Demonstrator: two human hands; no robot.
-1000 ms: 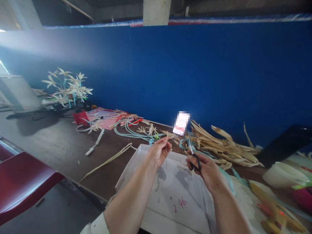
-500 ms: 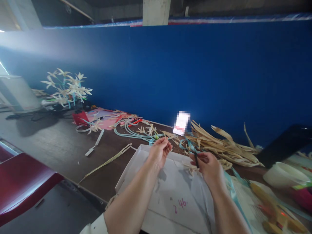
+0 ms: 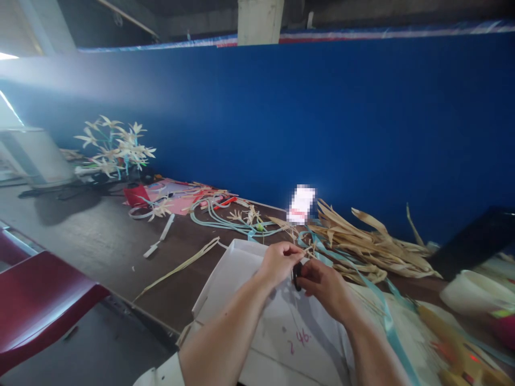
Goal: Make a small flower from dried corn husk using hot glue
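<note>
My left hand (image 3: 281, 261) is closed in a pinch above the white box lid (image 3: 249, 300). Between its fingertips is a thin, pale strip of dried husk (image 3: 309, 250). Close beside it, my right hand (image 3: 325, 284) is wrapped round black-handled scissors (image 3: 298, 276); the blades are mostly hidden by the fingers. The fingertips of both hands almost meet over the lid's far part. Just beyond them lie a light-blue ribbon (image 3: 322, 246) and a heap of dried corn husks (image 3: 362, 241).
At the left stands a bunch of husk flowers (image 3: 116, 145). Light-blue cords (image 3: 217, 222) and a folded pale strip (image 3: 181, 268) lie on the dark table (image 3: 104, 230). A yellow glue gun (image 3: 454, 343) and a white bowl (image 3: 478, 292) are at the right. A blue panel (image 3: 322, 118) rises behind.
My left hand has moved right and my right hand left with the scissors, so they now come together over the lid. The view has shifted slightly.
</note>
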